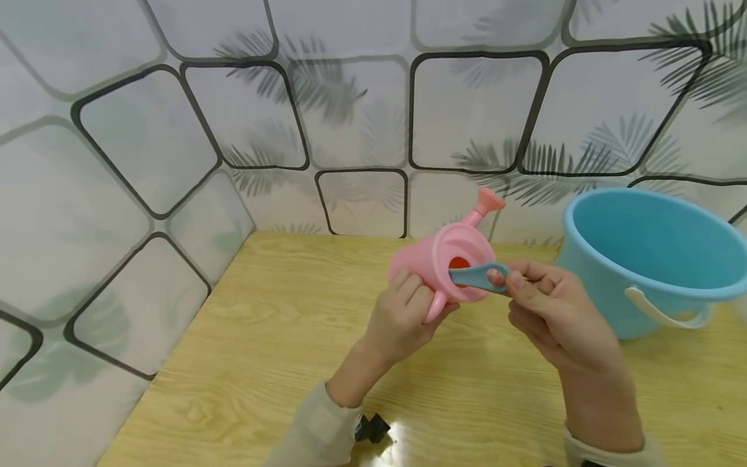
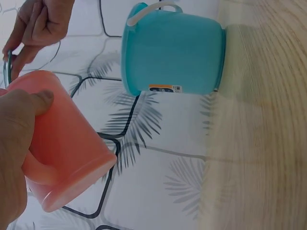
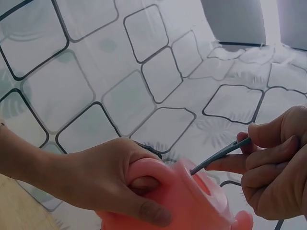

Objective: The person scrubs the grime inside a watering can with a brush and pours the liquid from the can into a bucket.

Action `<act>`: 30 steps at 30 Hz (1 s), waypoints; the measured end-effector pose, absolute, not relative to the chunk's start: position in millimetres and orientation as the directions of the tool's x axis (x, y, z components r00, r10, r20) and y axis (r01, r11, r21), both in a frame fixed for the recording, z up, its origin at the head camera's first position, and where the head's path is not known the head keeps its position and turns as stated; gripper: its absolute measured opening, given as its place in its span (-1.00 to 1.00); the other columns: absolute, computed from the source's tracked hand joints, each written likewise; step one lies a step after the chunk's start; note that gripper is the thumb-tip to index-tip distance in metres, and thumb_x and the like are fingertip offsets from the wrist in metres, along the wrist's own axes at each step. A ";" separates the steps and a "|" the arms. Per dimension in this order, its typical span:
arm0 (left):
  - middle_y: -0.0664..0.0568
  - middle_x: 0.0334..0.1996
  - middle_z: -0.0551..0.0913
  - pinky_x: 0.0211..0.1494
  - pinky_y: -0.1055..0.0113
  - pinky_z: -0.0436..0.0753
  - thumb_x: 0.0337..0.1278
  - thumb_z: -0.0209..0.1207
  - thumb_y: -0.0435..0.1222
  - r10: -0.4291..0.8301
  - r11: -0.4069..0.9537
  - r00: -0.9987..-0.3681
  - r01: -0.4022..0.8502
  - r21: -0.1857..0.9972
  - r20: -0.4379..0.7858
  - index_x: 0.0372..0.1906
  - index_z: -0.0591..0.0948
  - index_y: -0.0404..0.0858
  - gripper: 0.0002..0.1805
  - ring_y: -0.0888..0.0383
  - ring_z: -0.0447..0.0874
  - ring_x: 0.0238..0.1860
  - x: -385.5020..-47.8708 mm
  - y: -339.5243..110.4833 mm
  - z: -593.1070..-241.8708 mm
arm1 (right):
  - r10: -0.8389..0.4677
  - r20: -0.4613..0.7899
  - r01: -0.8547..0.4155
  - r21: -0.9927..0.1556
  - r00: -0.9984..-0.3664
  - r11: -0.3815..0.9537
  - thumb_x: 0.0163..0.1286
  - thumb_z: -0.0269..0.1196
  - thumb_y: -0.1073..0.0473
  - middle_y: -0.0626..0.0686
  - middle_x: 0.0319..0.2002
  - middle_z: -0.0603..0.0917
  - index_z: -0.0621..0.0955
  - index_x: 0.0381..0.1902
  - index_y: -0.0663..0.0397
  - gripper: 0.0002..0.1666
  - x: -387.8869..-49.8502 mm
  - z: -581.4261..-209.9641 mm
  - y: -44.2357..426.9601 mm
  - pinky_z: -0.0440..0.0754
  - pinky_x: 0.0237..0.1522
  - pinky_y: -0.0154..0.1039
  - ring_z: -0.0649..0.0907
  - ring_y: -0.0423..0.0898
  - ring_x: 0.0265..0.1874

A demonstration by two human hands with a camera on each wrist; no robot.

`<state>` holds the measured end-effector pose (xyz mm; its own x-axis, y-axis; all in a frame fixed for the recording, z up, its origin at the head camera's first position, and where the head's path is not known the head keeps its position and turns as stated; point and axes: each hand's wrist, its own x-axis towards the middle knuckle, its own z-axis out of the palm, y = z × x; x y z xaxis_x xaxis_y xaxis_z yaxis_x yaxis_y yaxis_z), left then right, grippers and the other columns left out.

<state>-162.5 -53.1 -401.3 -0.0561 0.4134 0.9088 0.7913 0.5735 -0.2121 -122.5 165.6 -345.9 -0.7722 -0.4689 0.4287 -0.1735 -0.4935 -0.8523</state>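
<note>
A pink watering can (image 1: 417, 259) is tilted above the table, its round opening turned toward the right. The left hand (image 1: 403, 318) grips it by the handle, fingers curled round, thumb on the body in the left wrist view. Between thumb and fingers, the right hand (image 1: 563, 318) pinches the ringed end of a blue-grey tool (image 1: 475, 277). The tool's other end goes into the can's opening and is hidden inside. In the right wrist view the tool (image 3: 220, 154) slants down into the pink can (image 3: 192, 206).
A large light-blue bucket (image 1: 636, 305) with a white handle stands on the wooden table (image 1: 251, 350) at the right. Behind and to the left is a patterned wall (image 1: 362, 130). A small black object (image 1: 373, 428) shows beside the left sleeve.
</note>
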 end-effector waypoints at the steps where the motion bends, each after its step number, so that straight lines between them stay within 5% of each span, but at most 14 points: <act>1: 0.05 -0.57 0.41 -0.35 0.45 0.42 -0.10 0.53 -0.21 0.415 0.575 -0.056 0.789 -0.214 0.908 -0.48 0.41 -0.24 -0.54 0.13 0.37 -0.46 -162.3 -52.5 -401.1 | -0.458 0.434 -0.197 -0.856 -0.776 -0.478 0.59 -0.19 0.43 -0.14 -0.31 0.69 0.66 -0.02 0.22 -0.55 -121.5 -345.7 166.9 -0.10 -0.80 -0.36 0.00 -0.14 -0.85; 17: 0.04 -0.54 0.45 -0.36 0.46 0.43 -0.15 0.56 -0.19 0.427 0.561 -0.044 0.796 -0.227 0.903 -0.46 0.43 -0.23 -0.54 0.12 0.39 -0.45 -161.6 -50.0 -401.3 | -0.423 0.480 -0.281 -0.847 -0.769 -0.451 0.57 -0.16 0.46 -0.03 -0.25 0.69 0.64 -0.01 0.34 -0.60 -119.7 -347.9 171.9 -0.08 -0.76 -0.36 0.01 -0.17 -0.79; 20: 0.04 -0.54 0.45 -0.36 0.46 0.43 -0.13 0.55 -0.18 0.432 0.560 -0.038 0.794 -0.235 0.901 -0.47 0.43 -0.23 -0.54 0.12 0.39 -0.46 -161.0 -50.1 -401.7 | -0.423 0.465 -0.288 -0.862 -0.777 -0.417 0.57 -0.14 0.46 -0.09 -0.35 0.67 0.65 -0.01 0.31 -0.60 -120.2 -348.0 171.4 -0.09 -0.75 -0.34 0.01 -0.16 -0.79; 25: 0.04 -0.56 0.43 -0.38 0.46 0.42 -0.07 0.52 -0.19 0.430 0.557 -0.039 0.798 -0.231 0.902 -0.49 0.41 -0.22 -0.55 0.11 0.37 -0.47 -160.7 -51.8 -400.8 | -0.408 0.464 -0.299 -0.863 -0.786 -0.407 0.56 -0.13 0.46 -0.09 -0.64 0.34 0.67 -0.07 0.30 -0.61 -114.7 -345.7 180.3 -0.07 -0.74 -0.33 0.01 -0.15 -0.78; 30: 0.04 -0.55 0.43 -0.39 0.48 0.41 -0.10 0.54 -0.17 0.442 0.544 -0.030 0.804 -0.241 0.896 -0.48 0.41 -0.22 -0.53 0.12 0.37 -0.47 -159.9 -51.8 -401.7 | -0.442 0.444 -0.321 -0.889 -0.779 -0.326 0.56 -0.08 0.43 0.04 -0.71 0.07 0.69 -0.08 0.20 -0.63 -117.0 -344.4 177.1 -0.05 -0.74 -0.27 0.02 -0.11 -0.78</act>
